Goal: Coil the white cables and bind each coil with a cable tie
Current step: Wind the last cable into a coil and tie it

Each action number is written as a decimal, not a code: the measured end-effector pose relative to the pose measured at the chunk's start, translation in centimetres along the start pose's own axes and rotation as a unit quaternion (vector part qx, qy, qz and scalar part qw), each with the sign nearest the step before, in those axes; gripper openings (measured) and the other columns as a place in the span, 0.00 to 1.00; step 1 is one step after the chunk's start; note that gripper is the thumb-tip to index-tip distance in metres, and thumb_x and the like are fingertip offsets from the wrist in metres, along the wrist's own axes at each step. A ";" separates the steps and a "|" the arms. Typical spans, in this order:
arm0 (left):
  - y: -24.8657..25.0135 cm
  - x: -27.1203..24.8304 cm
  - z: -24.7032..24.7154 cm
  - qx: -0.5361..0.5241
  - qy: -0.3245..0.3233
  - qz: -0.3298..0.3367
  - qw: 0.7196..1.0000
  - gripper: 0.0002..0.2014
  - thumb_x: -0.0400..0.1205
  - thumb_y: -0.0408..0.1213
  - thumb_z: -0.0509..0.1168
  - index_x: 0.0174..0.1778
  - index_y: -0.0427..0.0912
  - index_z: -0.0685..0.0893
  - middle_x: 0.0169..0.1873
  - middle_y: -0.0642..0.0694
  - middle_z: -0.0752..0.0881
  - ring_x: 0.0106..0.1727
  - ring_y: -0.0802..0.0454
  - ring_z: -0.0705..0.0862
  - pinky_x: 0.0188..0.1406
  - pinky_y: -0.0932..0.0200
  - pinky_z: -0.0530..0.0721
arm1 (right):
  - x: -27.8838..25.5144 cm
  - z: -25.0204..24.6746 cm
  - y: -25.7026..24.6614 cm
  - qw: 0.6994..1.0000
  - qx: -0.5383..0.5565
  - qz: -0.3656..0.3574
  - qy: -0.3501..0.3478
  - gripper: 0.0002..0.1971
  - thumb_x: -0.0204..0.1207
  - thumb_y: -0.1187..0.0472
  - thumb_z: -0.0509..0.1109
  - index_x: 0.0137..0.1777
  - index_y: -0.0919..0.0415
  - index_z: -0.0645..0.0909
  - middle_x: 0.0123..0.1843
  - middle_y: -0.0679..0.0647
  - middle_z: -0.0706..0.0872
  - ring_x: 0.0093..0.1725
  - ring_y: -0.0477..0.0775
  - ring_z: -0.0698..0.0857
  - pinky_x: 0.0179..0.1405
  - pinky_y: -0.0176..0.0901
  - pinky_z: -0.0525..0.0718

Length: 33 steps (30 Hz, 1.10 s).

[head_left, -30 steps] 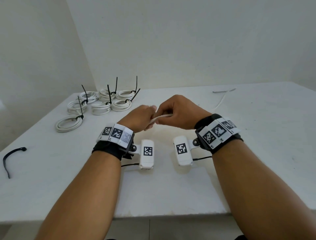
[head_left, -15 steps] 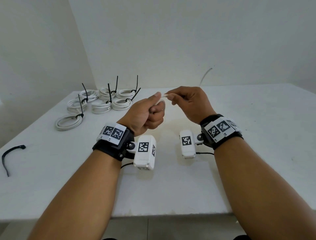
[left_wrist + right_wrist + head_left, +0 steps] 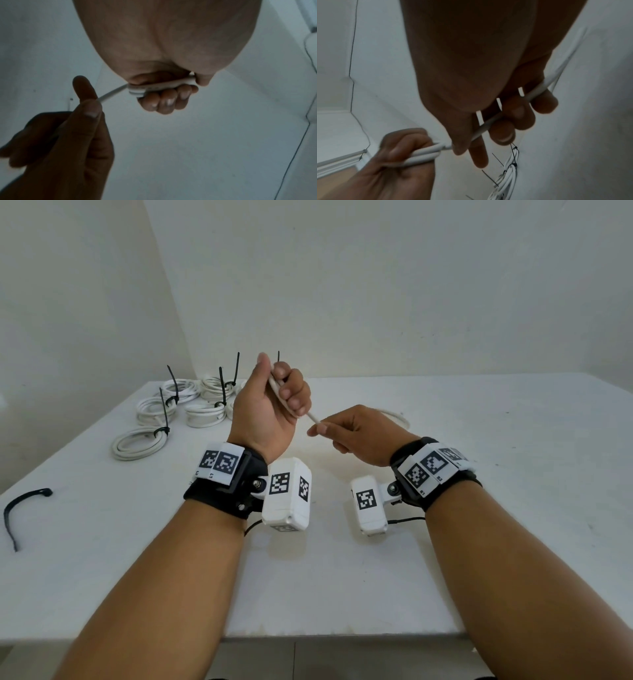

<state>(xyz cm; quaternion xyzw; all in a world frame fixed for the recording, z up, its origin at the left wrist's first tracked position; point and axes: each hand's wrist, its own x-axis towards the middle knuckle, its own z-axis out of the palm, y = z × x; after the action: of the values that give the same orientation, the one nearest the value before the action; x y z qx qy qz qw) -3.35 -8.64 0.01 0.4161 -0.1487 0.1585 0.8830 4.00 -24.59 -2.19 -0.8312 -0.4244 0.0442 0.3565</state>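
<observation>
While you hold both hands above the table, this is how each thing stands.

Left hand: your left hand is raised with the palm turned toward you, the thumb pointing up, and the fingers curled round a small bundle of white cable. The left wrist view shows some strands lying side by side inside this fist.

Right hand: your right hand is lower and to the right, close to the left one but not touching it. Thumb and forefinger pinch the cable just where it leaves the left fist; in the right wrist view the other fingers curl loosely under the same strand.

Cable: one short straight piece runs between the two hands. Behind the right hand a loose curve of it shows just above the table.

Finished coils: several white coils lie together at the far left of the table, each bound with a black tie whose tail stands up. The nearest coil is a little apart from the group.

Spare tie: one black cable tie, bent in a curve, lies alone near the left edge, well apart from your hands.
</observation>
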 end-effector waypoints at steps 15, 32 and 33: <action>-1.6 -0.2 -0.4 0.549 0.112 -0.005 0.828 0.22 0.90 0.48 0.51 0.32 0.43 0.70 0.24 0.49 0.74 0.28 0.51 0.75 0.36 0.56 0.75 | -0.5 -0.2 -2.3 0.992 -0.114 -0.027 -0.040 0.10 0.77 0.58 0.68 0.50 0.49 0.91 0.30 0.42 0.82 0.29 0.42 0.79 0.32 0.37 0.78; -1.6 -0.6 -0.3 0.467 -0.005 -0.262 0.844 0.24 0.88 0.54 0.48 0.28 0.46 0.64 0.19 0.51 0.62 0.21 0.53 0.56 0.18 0.63 0.55 | -0.5 -1.7 -1.3 0.978 -0.100 -0.048 0.175 0.15 0.67 0.41 0.80 0.36 0.52 0.86 0.29 0.41 0.85 0.31 0.41 0.81 0.33 0.41 0.80; -1.6 -0.7 -0.3 0.445 -0.008 -0.259 0.857 0.25 0.88 0.57 0.48 0.28 0.47 0.63 0.20 0.51 0.60 0.21 0.54 0.55 0.18 0.63 0.54 | -0.5 -1.7 -1.2 0.979 -0.084 -0.058 0.178 0.14 0.69 0.42 0.80 0.37 0.53 0.87 0.29 0.40 0.84 0.30 0.40 0.80 0.33 0.39 0.77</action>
<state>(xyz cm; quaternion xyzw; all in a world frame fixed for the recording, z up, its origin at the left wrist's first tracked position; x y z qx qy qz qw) -3.32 -9.44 -1.53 0.7897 0.0439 -0.0300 0.6112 3.50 -25.43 -0.27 -0.8266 -0.4037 -0.1612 0.3573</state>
